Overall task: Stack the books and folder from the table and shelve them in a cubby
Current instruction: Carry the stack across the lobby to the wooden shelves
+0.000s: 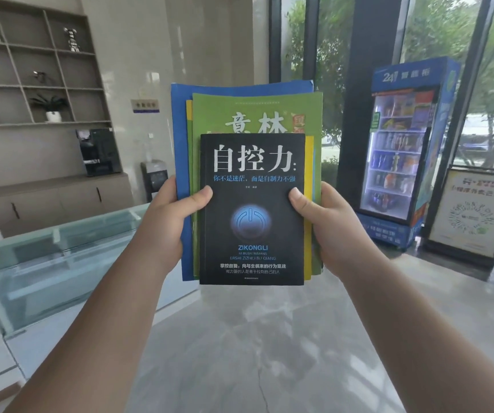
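I hold a stack of books out in front of me, above the floor. A black book [251, 228] lies on top, over a green magazine [254, 111] and a yellow book [309, 174]; the blue folder [180, 138] is at the bottom. My left hand [168, 222] grips the stack's left edge, thumb on the black cover. Gripping the right edge is my right hand [329, 225], its thumb also on the cover. The cubby shelf [40, 84] stands on the far left wall, apart from the stack.
A glass-topped counter [61, 257] runs along the left. On the cabinet under the shelf sits a coffee machine [100, 152], with a water dispenser [155, 180] beside it. A vending fridge [400, 150] and a sign stand [472, 213] are at the right by the windows. Grey floor lies ahead.
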`<state>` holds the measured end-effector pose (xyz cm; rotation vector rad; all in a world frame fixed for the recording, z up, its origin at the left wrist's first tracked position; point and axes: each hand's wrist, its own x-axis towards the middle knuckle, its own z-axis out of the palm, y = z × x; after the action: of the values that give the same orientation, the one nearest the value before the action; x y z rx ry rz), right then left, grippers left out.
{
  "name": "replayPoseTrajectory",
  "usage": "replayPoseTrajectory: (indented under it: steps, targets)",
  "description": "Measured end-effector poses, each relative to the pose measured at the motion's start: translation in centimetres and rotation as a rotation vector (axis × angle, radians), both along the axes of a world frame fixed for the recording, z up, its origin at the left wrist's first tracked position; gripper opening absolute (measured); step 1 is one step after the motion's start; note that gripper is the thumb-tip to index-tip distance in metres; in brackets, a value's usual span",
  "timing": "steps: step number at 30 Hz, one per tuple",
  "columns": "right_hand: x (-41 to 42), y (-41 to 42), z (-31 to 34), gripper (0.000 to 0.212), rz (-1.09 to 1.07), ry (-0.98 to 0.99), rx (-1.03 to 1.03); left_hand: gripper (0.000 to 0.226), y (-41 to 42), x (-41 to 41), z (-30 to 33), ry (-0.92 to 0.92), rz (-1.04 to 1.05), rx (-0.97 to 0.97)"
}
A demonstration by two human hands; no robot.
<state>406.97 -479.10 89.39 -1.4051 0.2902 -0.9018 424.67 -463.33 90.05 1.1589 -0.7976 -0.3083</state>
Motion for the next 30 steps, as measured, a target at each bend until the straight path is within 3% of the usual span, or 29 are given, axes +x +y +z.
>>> replayPoseTrajectory:
  steps: [4,13,20,24,27,30]
  targets:
    - [10.6,-9.8,-1.2,0.027,-0.017,0.001,-0.029,0.037,-10.1,10.2,-1.2,-0.018,0.0,-0.037]
    - [29.3,-31.5,0.0,0.033,-0.057,0.014,-0.014,0.036,-32.3,29.2,0.4,-0.009,-0.026,-0.025]
    - [42.5,-51.1,-3.6,0.032,-0.068,0.01,-0.005,0.03,-51.7,42.4,-2.6,-0.06,-0.05,0.024]
    - [50.9,-63.1,-3.9,0.029,-0.03,0.039,-0.002,0.034,-62.9,50.1,-3.9,-0.023,-0.002,0.012]
    - [57.9,-71.1,-3.2,0.025,0.013,0.059,0.006,0.051,-70.2,56.4,-3.4,0.022,0.034,0.019]
    - [64.9,-77.5,-2.6,0.027,0.055,0.078,0.02,0.033,-76.3,62.9,-2.8,0.04,0.06,0.021]
